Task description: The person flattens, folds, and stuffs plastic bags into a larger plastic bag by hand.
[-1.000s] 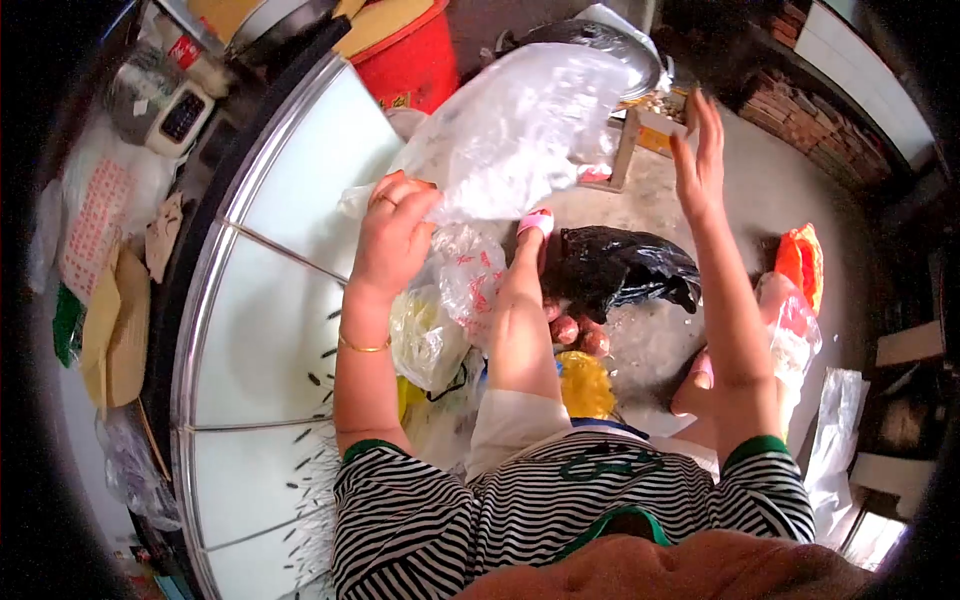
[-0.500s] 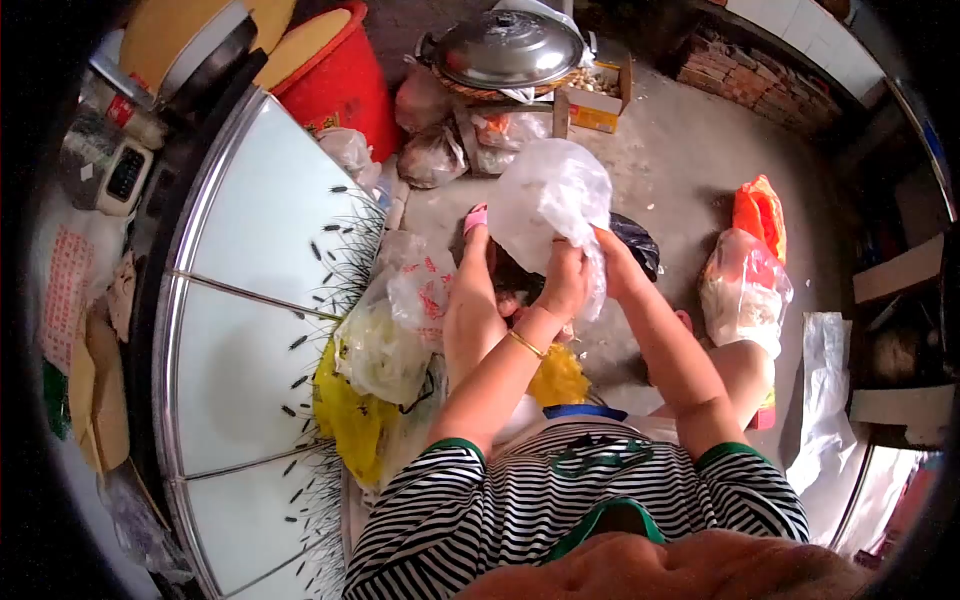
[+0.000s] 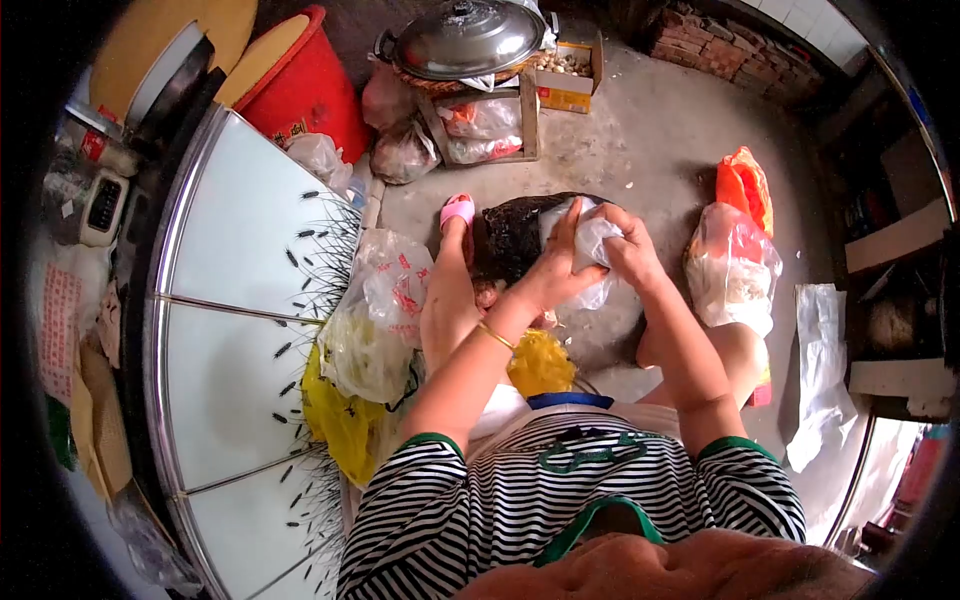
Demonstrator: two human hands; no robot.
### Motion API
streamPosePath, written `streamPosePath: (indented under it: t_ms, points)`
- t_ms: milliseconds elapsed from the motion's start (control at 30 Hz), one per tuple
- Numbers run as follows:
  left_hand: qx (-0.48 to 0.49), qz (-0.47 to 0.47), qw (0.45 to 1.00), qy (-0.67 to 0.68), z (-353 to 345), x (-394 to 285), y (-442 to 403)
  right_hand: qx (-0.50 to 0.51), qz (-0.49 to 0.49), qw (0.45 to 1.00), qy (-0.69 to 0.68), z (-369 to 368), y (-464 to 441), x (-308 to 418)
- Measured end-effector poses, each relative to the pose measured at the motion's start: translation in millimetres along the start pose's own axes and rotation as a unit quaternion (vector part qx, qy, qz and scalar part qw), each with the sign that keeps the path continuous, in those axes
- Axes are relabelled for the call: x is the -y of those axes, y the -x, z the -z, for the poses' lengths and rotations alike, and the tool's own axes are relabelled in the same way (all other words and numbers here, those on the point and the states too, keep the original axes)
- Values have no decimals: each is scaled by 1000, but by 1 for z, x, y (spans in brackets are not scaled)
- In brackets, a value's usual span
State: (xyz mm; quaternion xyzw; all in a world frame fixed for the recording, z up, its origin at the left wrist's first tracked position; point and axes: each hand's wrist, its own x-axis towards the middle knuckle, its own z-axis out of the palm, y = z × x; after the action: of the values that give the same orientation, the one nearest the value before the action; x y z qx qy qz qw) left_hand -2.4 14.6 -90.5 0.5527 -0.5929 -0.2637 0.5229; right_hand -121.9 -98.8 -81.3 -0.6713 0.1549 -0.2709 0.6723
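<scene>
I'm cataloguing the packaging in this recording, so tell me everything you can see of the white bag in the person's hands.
The white bag is cloudy, partly see-through and looks like thin plastic film. It is crumpled, bunched between the left hand and right hand, whose fingers hide part of it. It overlaps the black bag in view; its opening and contents can't be made out.

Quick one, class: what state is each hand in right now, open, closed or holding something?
Left hand: closed, holding the crumpled clear bag.
Right hand: closed, holding the same bag.
</scene>
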Motion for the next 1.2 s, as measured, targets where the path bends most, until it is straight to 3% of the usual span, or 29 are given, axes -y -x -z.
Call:
streamPosePath:
  t_ms: [33, 67, 133, 233, 300, 333, 400, 433, 467, 533, 600, 633, 733, 767, 867, 1000, 1100, 1200]
  points:
    - [-24, 19, 993, 116, -9, 1, -1, -19, -6, 998, -63, -5, 0, -1]
    - [-46, 39, 971, 230, -17, 3, 0, -43, -5, 998, -41, -8, 2, -4]
    - [-84, 75, 966, 230, -27, 17, 2, -89, -7, 996, 5, -13, 6, -9]
    - [-155, 185, 909, 340, -35, 34, 3, 11, 58, 980, 192, -11, 7, -5]
    - [-199, 177, 939, 215, -30, 38, 3, 49, 128, 927, 350, -12, 7, 17]
    - [-222, 178, 947, 150, -27, 37, 3, 8, 170, 907, 385, -13, 11, 23]
    - [-251, 246, 838, 418, -13, 45, -1, -120, 74, 950, 279, 12, 12, -16]
    - [-233, 220, 810, 492, -3, 26, 3, -187, -10, 977, 101, 15, 9, -14]
    - [-222, 225, 783, 536, 1, 30, 2, -219, -129, 965, -63, 18, 12, -10]
    - [-217, 242, 720, 614, -5, 41, 2, -107, -237, 899, -354, 23, 25, -29]
    - [-244, 240, 791, 507, -19, 53, 8, -69, -228, 908, -345, 10, 31, -50]
    - [-252, 270, 771, 519, -29, 66, 9, -91, -228, 909, -338, 4, 33, -47]
    - [-255, 262, 887, 281, -50, 78, 15, -101, -205, 928, -296, -5, 37, -50]
    - [-267, 253, 890, 268, -56, 76, 18, -118, -207, 915, -326, -7, 37, -49]
    - [-196, 141, 953, 182, -54, 66, 21, -118, -188, 928, -299, -7, 39, -60]
    - [-233, 176, 888, 354, -81, 97, 29, -173, -186, 950, -183, -15, 36, -55]
    - [-166, 314, 835, 421, -79, 91, 35, -210, -221, 949, -78, -3, 35, -72]
    - [-123, 282, 815, 491, -68, 81, 30, -248, -182, 950, -47, 23, 32, -96]
